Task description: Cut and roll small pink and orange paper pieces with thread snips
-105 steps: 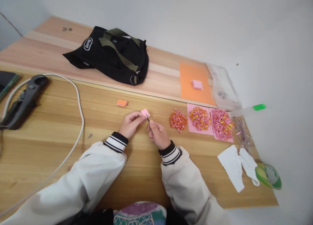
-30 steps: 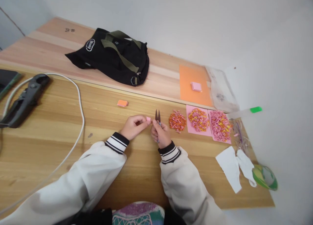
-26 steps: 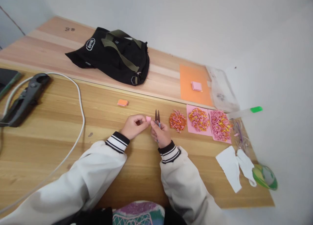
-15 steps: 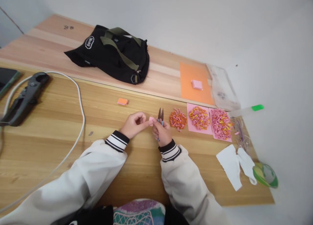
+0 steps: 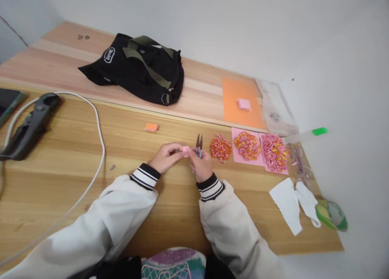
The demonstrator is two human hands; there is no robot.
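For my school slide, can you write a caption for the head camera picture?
Left hand pinches a small pink paper piece while the right hand holds snips beside piles of paper curls.

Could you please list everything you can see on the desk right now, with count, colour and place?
bag: one, black with olive straps, far side of the desk
clamp tool: one, black, far left
cable: one, white, looping at left
orange pad: one, small, beyond the hands
orange sheet: one, far right, a small pink pad on it
paper bits: three heaps, orange and pink, right of the hands; two lie on pink sheets
white paper: two pieces, near right
tape roll: one, green, right edge
pink paper: one small piece, pinched by the left hand
snips: one pair, dark blades up, in the right hand
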